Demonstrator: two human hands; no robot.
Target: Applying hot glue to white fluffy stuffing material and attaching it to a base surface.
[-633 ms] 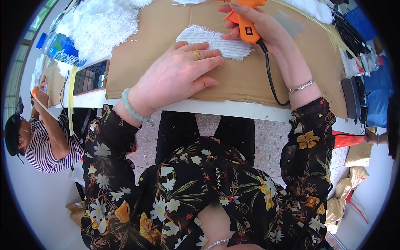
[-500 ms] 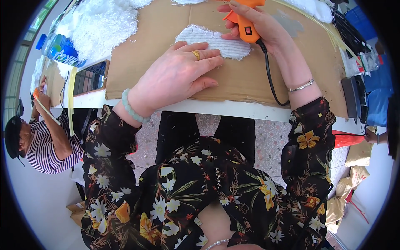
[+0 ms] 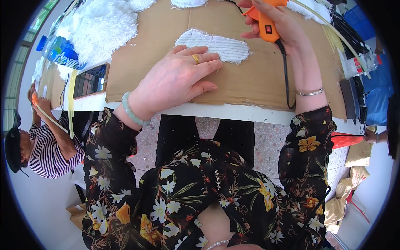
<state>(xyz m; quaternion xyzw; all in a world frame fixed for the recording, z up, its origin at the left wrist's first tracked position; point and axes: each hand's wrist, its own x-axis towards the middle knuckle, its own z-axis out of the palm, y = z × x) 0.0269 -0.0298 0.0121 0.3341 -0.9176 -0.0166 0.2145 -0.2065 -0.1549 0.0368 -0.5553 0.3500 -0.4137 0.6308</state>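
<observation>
A white, ribbed, sole-shaped fabric pad (image 3: pixel 229 48) with frayed edges lies on brown cardboard (image 3: pixel 154 37). My left hand (image 3: pixel 177 77) rests flat with fingers stretched out, the fingertips on the pad's near left edge. Up and to the right of the pad, my right hand (image 3: pixel 291 31) grips an orange hot glue gun (image 3: pixel 268 31). The gun has a red switch, and a black cord (image 3: pixel 286 71) hangs from its handle. Its nozzle is cut off by the top of the view. A pale glue stick (image 3: pixel 337 33) stretches to the right behind my right hand.
Fluffy white material (image 3: pixel 104 29) is heaped at the far left. Beside it are a blue-labelled bottle (image 3: pixel 60 52) and a phone (image 3: pixel 89 81). A black box (image 3: pixel 350 98) stands at the table's right edge. A person in a striped shirt (image 3: pixel 54 154) works at the left.
My right hand has moved the glue gun right, away from above the pad, uncovering its right end. The pad has shifted slightly nearer; my left hand has barely moved.
</observation>
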